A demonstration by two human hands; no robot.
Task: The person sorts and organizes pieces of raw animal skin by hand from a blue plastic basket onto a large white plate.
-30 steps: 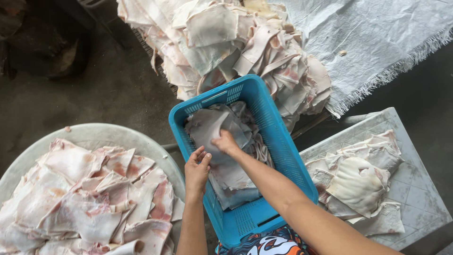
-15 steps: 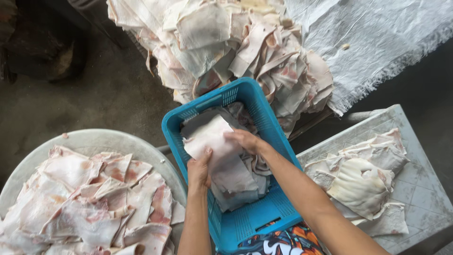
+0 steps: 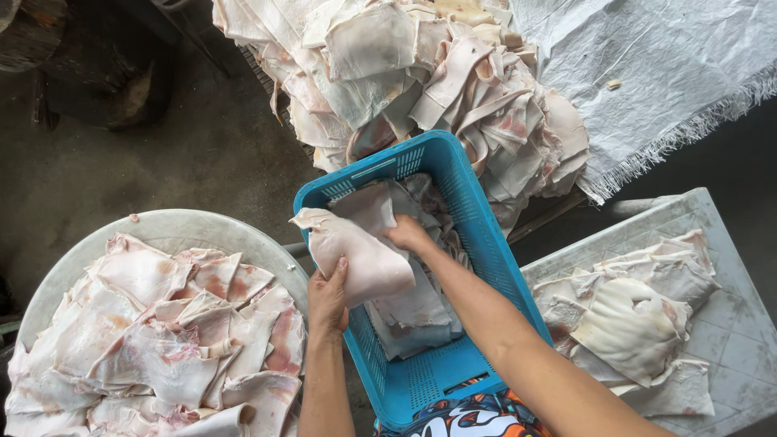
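A pale sheet of raw pork skin (image 3: 356, 251) is lifted over the left rim of a blue plastic basket (image 3: 477, 218). My left hand (image 3: 327, 298) grips its lower left edge from outside the basket. My right hand (image 3: 407, 234) holds its upper right edge, above several more skins (image 3: 413, 311) lying flat inside the basket.
A round white tub (image 3: 174, 229) at lower left is full of pink-white skins. A big heap of skins (image 3: 413, 73) lies beyond the basket on white woven sacking (image 3: 664, 73). At right, a white tray-like board (image 3: 732, 324) carries several skins. Dark concrete floor at upper left.
Both hands have taken a skin out of the basket's stack and lifted it up and left, over the basket's rim toward the tub.
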